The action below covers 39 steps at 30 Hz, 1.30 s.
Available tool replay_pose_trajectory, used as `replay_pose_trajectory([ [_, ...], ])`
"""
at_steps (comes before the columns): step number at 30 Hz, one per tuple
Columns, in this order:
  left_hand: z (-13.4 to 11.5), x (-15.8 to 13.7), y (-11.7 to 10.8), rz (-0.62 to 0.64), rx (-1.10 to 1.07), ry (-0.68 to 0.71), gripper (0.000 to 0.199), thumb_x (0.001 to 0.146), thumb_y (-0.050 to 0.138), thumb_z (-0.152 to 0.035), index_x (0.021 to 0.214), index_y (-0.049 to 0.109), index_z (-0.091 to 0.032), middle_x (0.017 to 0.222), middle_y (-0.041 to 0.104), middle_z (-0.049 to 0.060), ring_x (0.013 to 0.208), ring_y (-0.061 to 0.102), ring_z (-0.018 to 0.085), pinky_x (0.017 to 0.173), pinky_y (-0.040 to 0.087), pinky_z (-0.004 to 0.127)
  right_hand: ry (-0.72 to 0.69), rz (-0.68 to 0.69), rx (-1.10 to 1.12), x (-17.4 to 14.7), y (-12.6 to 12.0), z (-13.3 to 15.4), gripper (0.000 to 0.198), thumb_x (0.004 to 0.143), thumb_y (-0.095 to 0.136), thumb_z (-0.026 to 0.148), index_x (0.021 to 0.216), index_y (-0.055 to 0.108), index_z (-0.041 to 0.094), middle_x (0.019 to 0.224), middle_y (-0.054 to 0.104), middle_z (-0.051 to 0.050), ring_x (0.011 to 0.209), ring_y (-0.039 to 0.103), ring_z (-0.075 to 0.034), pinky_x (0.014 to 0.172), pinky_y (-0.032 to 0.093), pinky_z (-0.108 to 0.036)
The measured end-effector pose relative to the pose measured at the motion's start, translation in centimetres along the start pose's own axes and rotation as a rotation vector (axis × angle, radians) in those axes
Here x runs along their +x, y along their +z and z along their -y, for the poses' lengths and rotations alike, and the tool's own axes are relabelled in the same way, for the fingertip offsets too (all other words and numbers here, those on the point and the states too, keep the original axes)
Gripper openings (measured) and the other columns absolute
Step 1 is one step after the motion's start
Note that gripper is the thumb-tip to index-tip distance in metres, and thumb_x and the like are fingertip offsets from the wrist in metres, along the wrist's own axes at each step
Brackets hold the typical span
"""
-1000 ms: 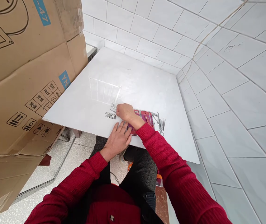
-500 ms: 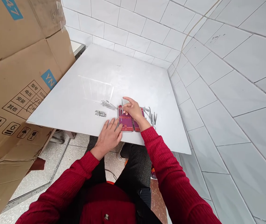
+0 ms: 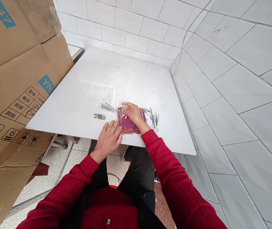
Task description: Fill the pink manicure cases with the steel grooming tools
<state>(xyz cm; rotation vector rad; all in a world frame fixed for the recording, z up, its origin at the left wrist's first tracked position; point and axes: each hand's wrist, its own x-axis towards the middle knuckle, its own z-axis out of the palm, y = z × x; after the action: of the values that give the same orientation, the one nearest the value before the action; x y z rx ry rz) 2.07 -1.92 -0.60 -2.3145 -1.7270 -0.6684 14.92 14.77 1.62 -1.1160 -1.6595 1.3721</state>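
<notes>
A manicure case (image 3: pixel 126 129) with a purple and red lining lies open on the white table. My right hand (image 3: pixel 133 114) is over its left half, fingers pinching a slim metal manicure tool (image 3: pixel 122 107) that stands near the row of loops. Its exact kind is too small to make out, and my fingers hide part of it. At least one slim tool sits in the loops at the left. My left hand (image 3: pixel 108 138) lies flat with fingers apart, its fingertips at the lower left edge of the case.
Left of the case are several slim metal tools (image 3: pixel 108 107) and nail clippers (image 3: pixel 99 116). Small scissors (image 3: pixel 153 124) and other metal tools lie to its right. A large cardboard box (image 3: pixel 26 79) stands along the table's left side; tiled walls (image 3: pixel 198 79) border the back and right.
My right hand has lowered the slim tool slightly toward the loops. My left hand stays at the case edge. The whole view has shifted a little.
</notes>
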Motion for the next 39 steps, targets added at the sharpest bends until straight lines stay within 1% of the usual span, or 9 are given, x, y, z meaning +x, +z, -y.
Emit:
replay_pose_trajectory([
  [4,0.0,0.0,0.0,0.001,0.005,0.001,0.039,0.099,0.051,-0.025,0.133,0.064,-0.015,0.149,0.057,0.019,0.141,0.051,0.034,0.118,0.039,0.054,0.019,-0.004,-0.075,-0.1,-0.2,0.2,0.027,0.085,0.061,0.020,0.110,0.071,0.014,0.061,0.063,0.005,0.046,0.054,-0.008,0.050,0.048,-0.020],
  [6,0.0,0.0,0.0,-0.002,0.009,0.003,0.038,0.099,0.050,-0.025,0.133,0.064,-0.014,0.149,0.057,0.019,0.141,0.051,0.034,0.118,0.039,0.054,0.010,-0.027,-0.148,-0.1,-0.2,0.3,0.026,0.089,0.057,0.021,0.108,0.074,0.014,0.062,0.064,0.004,0.050,0.057,-0.010,0.053,0.050,-0.022],
  [8,0.0,0.0,0.0,-0.004,0.014,0.006,0.038,0.099,0.050,-0.026,0.132,0.065,-0.013,0.149,0.057,0.019,0.141,0.051,0.034,0.118,0.039,0.054,-0.027,-0.057,-0.244,-0.2,-0.2,0.3,0.026,0.092,0.053,0.020,0.104,0.076,0.016,0.071,0.070,0.001,0.058,0.063,-0.012,0.063,0.054,-0.025],
  [10,0.0,0.0,0.0,-0.001,0.017,0.007,0.038,0.100,0.049,-0.026,0.133,0.065,-0.013,0.149,0.057,0.019,0.140,0.051,0.035,0.118,0.039,0.054,-0.093,-0.088,-0.346,-0.3,0.0,0.3,0.029,0.092,0.050,0.014,0.100,0.078,0.017,0.086,0.075,-0.003,0.072,0.068,-0.013,0.077,0.056,-0.028],
  [13,-0.1,0.1,-0.1,0.004,0.007,0.002,0.039,0.099,0.050,-0.025,0.133,0.064,-0.013,0.149,0.057,0.019,0.141,0.051,0.035,0.118,0.039,0.054,-0.187,-0.118,-0.465,-0.5,0.2,0.3,0.034,0.090,0.047,0.007,0.097,0.079,0.018,0.105,0.077,-0.005,0.097,0.070,-0.015,0.095,0.053,-0.031],
  [15,-0.1,0.1,-0.1,0.007,-0.007,-0.004,0.039,0.099,0.050,-0.025,0.133,0.064,-0.014,0.149,0.056,0.019,0.141,0.051,0.034,0.118,0.038,0.055,-0.207,-0.119,-0.514,-0.7,0.3,0.4,0.035,0.091,0.046,0.006,0.098,0.078,0.018,0.110,0.077,-0.006,0.105,0.069,-0.016,0.100,0.050,-0.031],
  [25,-0.1,0.0,0.0,0.004,0.013,0.000,0.039,0.100,0.049,-0.026,0.132,0.065,-0.013,0.149,0.057,0.019,0.141,0.051,0.035,0.118,0.039,0.054,-0.224,-0.138,-0.639,-1.3,0.8,0.8,0.036,0.093,0.044,0.004,0.103,0.077,0.014,0.111,0.075,-0.010,0.107,0.066,-0.018,0.101,0.047,-0.031],
  [30,-0.1,0.1,-0.1,0.006,-0.007,-0.009,0.038,0.098,0.051,-0.025,0.133,0.065,-0.015,0.149,0.057,0.019,0.141,0.051,0.034,0.118,0.039,0.055,-0.228,-0.126,-0.683,-1.6,0.8,1.0,0.037,0.094,0.042,0.005,0.103,0.077,0.015,0.112,0.074,-0.010,0.107,0.066,-0.017,0.099,0.047,-0.029],
  [39,0.0,-0.1,0.2,-0.008,-0.005,0.006,0.039,0.099,0.051,-0.026,0.133,0.064,-0.013,0.149,0.056,0.020,0.141,0.050,0.035,0.118,0.039,0.055,-0.235,-0.178,-0.528,-1.5,0.7,0.5,0.031,0.089,0.048,0.009,0.097,0.077,0.018,0.106,0.075,-0.008,0.100,0.067,-0.018,0.093,0.050,-0.031],
])
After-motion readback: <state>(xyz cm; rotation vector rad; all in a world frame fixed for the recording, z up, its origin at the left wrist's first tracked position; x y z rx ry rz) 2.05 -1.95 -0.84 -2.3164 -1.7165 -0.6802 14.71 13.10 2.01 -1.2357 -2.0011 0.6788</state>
